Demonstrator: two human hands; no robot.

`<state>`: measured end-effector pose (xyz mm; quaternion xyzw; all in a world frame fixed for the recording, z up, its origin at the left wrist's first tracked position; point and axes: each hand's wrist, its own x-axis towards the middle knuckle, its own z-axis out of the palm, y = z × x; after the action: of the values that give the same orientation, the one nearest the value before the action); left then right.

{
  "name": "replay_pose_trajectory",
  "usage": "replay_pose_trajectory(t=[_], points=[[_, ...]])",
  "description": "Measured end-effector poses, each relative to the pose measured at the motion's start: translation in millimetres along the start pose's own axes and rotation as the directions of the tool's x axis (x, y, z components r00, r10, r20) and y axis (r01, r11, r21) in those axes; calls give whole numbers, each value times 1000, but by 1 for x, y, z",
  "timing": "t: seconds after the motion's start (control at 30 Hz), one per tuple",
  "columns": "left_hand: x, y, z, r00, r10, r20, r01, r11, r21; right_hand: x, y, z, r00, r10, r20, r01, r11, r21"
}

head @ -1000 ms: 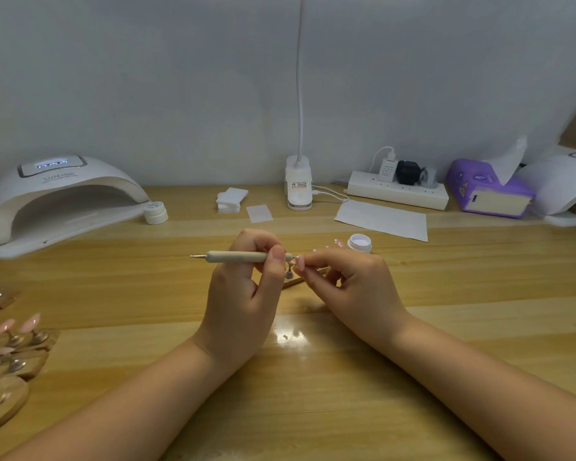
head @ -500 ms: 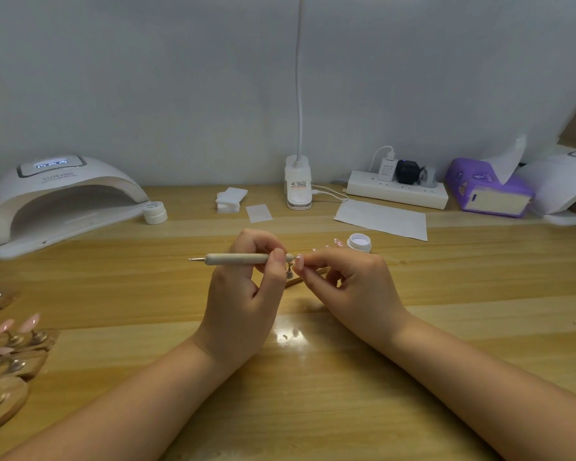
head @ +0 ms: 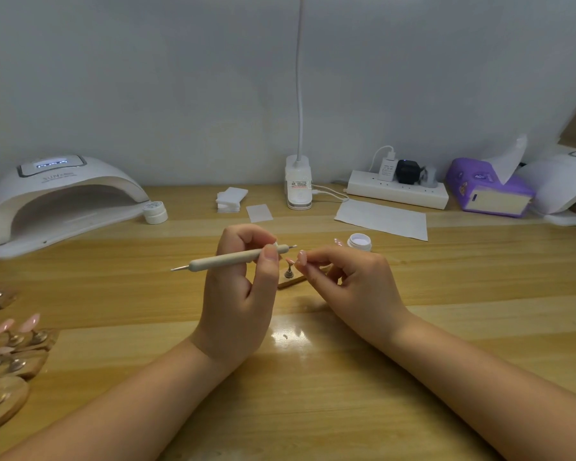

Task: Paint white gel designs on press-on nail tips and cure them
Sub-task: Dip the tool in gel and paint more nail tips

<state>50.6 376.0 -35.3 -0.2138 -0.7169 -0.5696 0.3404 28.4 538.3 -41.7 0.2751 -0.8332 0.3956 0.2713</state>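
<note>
From the head camera I see my left hand [head: 236,294] pinching a dotting tool [head: 236,258] between thumb and fingers, the tool lying nearly level, one metal tip out to the left and the other aimed right. My right hand [head: 350,284] is curled with thumb and forefinger nipped together; I cannot tell what, if anything, sits between them. Between the two hands a nail tip [head: 290,261] stands on a small stand [head: 290,277] on the wooden table [head: 313,394]. An open gel pot [head: 359,242] sits just behind the right hand. The curing lamp [head: 60,201] is far left, a closed jar [head: 155,211] touching its base
</note>
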Motion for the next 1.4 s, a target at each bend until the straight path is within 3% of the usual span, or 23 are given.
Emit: replay_pose_trajectory(t=[0.37, 1.4], points=[[-2, 2, 0, 999, 16, 30, -16, 1000, 15, 1, 3, -1, 987, -73, -141, 82, 995, 63], [0, 4, 0, 992, 102, 74, -109, 989, 102, 0, 5, 0, 993, -85, -84, 86, 996, 8]])
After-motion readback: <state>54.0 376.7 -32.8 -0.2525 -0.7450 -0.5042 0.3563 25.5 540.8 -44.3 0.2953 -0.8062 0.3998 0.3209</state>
